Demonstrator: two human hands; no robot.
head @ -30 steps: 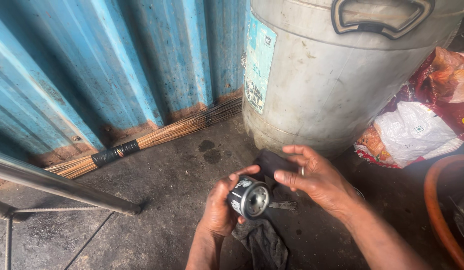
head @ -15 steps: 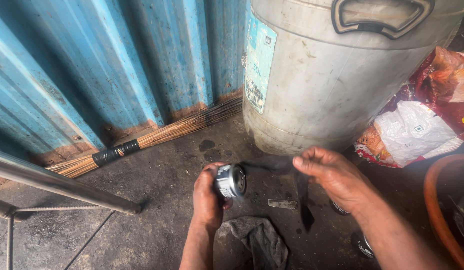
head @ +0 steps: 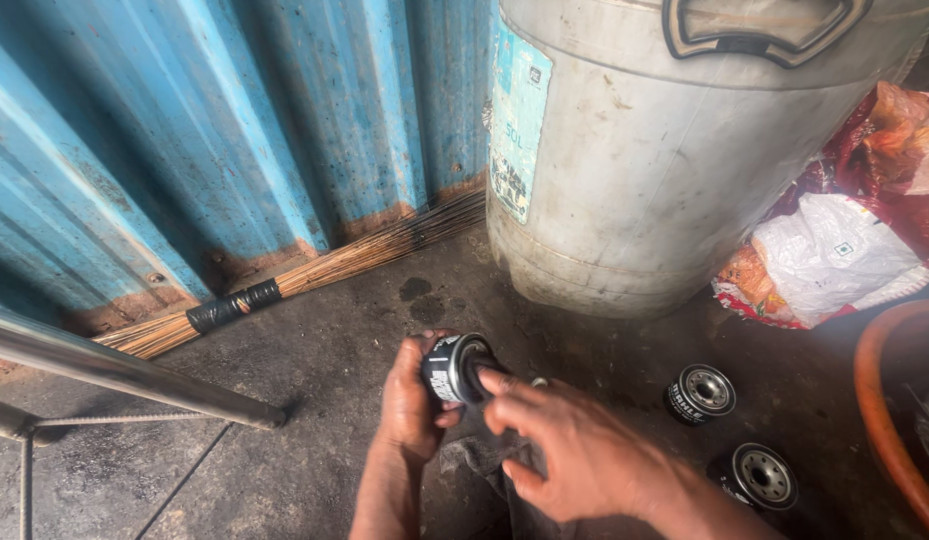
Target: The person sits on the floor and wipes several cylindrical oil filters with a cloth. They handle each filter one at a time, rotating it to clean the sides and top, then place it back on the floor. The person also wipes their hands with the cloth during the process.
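Tall pale-blue label [head: 518,125] stuck on the far drum [head: 675,170] — red-and-white plastic bags [head: 845,250] heaped right.

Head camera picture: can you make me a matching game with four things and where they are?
Things:
1. oil filter
2. broom
3. big grey drum
4. white plastic bag

Places:
A. lying along the blue wall
B. right of the drum
C. in the left hand
D. standing on the floor, top middle

Pairs: 1-C, 2-A, 3-D, 4-B

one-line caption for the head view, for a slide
Left hand grips a black oil filter, right hand fingers at its end, beside a grey drum.
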